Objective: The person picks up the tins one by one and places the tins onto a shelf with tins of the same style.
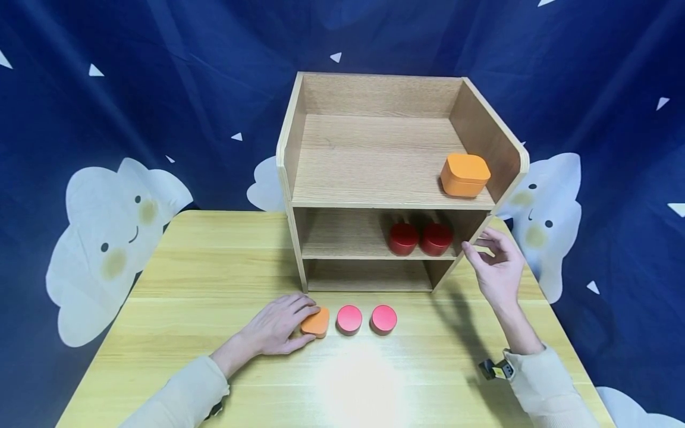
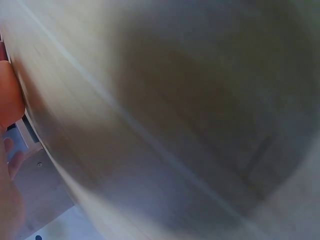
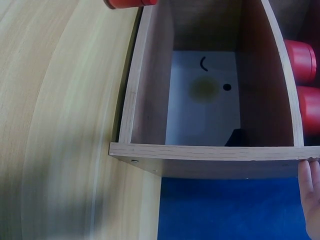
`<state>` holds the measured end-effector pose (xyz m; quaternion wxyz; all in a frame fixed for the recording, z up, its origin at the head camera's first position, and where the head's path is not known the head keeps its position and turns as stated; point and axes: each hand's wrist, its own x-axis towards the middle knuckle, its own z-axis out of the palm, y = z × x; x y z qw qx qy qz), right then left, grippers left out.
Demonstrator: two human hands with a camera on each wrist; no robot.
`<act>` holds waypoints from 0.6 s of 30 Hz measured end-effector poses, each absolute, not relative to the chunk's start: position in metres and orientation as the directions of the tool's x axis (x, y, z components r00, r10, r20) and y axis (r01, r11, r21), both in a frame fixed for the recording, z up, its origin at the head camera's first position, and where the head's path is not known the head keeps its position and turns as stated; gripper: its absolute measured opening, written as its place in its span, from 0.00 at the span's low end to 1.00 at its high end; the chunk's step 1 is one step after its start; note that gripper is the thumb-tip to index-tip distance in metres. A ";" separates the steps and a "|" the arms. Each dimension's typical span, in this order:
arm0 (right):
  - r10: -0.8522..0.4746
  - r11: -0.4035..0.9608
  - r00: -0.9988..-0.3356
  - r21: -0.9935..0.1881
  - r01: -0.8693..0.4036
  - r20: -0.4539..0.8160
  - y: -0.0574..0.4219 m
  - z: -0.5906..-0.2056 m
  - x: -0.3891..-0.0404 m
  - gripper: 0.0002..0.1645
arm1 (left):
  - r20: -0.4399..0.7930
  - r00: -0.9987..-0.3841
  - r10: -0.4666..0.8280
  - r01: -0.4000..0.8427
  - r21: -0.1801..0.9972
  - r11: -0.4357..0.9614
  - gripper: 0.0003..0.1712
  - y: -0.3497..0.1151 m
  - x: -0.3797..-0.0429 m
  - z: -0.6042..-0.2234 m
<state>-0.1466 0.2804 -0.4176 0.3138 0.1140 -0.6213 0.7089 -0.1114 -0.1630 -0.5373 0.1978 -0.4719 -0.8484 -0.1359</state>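
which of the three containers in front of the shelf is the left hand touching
The orange rounded-square container, leftmost in the row; the two round red containers beside it are untouched.

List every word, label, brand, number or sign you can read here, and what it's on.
None can be read.
Orange boxes, red tins, shelf: no lettering shows.
Backdrop: cloud faces and white triangles, no lettering.
Yellow patch at the right sleeve: too small to tell whether it bears text.
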 end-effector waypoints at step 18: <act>0.290 -0.017 -0.774 -0.805 -0.593 0.563 0.280 -0.418 -0.146 0.23 | 0.471 -0.529 0.706 0.821 0.075 0.566 0.31 -0.160 -0.105 -0.537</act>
